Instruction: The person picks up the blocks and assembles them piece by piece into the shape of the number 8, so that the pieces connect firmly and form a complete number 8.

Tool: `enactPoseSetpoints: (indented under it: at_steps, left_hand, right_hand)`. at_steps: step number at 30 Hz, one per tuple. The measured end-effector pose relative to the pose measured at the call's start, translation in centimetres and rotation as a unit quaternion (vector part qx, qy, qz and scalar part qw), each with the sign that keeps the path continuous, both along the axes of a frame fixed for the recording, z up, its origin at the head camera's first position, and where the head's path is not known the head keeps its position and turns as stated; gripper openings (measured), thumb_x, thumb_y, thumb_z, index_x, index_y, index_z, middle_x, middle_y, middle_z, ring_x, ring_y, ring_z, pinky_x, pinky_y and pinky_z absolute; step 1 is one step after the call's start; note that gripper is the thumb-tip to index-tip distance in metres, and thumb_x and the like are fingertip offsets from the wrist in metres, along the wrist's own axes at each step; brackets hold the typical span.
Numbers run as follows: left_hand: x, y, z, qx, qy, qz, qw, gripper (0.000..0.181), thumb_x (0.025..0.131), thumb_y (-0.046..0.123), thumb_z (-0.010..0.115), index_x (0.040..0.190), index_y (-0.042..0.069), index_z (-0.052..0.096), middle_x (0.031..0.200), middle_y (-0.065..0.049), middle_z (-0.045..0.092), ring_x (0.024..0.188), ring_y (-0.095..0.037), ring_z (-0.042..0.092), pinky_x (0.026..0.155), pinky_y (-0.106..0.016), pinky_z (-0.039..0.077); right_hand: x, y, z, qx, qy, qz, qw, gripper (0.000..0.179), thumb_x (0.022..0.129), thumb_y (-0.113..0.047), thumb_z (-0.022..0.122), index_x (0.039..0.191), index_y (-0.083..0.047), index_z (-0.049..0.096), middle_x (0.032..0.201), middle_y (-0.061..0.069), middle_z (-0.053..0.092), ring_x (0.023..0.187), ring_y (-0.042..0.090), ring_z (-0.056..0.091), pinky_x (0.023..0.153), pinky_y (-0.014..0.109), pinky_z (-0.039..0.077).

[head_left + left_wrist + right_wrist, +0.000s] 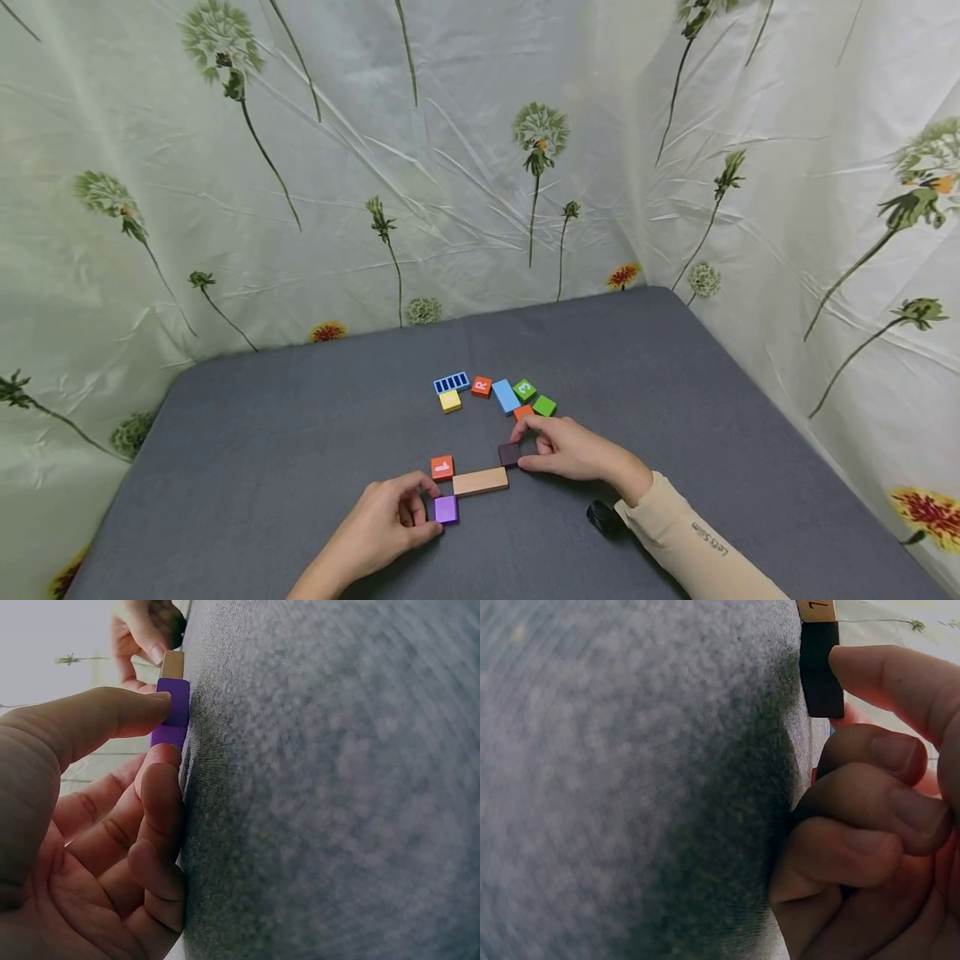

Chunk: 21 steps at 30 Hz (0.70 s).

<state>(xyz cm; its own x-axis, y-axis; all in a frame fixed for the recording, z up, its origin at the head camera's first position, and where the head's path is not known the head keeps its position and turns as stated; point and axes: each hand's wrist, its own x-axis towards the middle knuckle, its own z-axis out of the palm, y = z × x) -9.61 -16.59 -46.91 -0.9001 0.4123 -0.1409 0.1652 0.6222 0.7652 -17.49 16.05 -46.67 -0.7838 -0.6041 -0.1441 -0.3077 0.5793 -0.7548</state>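
A tan oblong block (480, 482) lies on the grey table between both hands. At its left end, the left hand (382, 521) pinches a purple block (446, 509) between thumb and index finger; the left wrist view shows the thumb on the purple block (174, 701). The right hand (566, 450) holds a black block (509, 454) by thumb and index finger at the tan block's far right corner. In the right wrist view the black block (822, 669) stands against the tan block's end (817, 610). Behind the purple block sits a red block with a white mark (442, 467).
Farther back lie a blue barred block (452, 382), a yellow block (450, 402), a red "R" block (482, 386), a blue oblong (506, 397), green blocks (544, 406) and an orange block (523, 412). Flowered cloth (465, 167) hangs behind the table. A black object (604, 518) is beside the right wrist.
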Motion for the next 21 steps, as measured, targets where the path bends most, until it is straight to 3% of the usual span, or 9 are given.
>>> enactPoseSetpoints:
  at_steps: [12,21]
  left_hand:
    - [0.1,-0.1,-0.1,0.019,-0.001,0.006,0.9998,0.031,0.086,0.019,0.091,0.108,0.017,0.070,0.075,0.010,0.061,0.060,0.001,0.052,0.054,-0.020,0.043]
    - [0.2,-0.3,-0.2,0.032,0.002,0.006,0.9995,0.030,0.086,0.019,0.091,0.107,0.017,0.070,0.074,0.011,0.062,0.058,0.002,0.052,0.053,-0.020,0.043]
  right_hand:
    - [-0.4,0.5,0.1,-0.025,0.023,-0.013,0.9993,0.029,0.101,-0.025,0.077,0.124,-0.012,0.066,0.063,-0.013,0.042,0.055,0.000,0.037,0.057,0.020,0.032]
    - [-1.3,0.9,0.1,-0.007,0.059,-0.072,0.9956,0.032,0.101,-0.024,0.077,0.130,-0.013,0.065,0.063,-0.010,0.044,0.054,0.002,0.038,0.057,0.022,0.034]
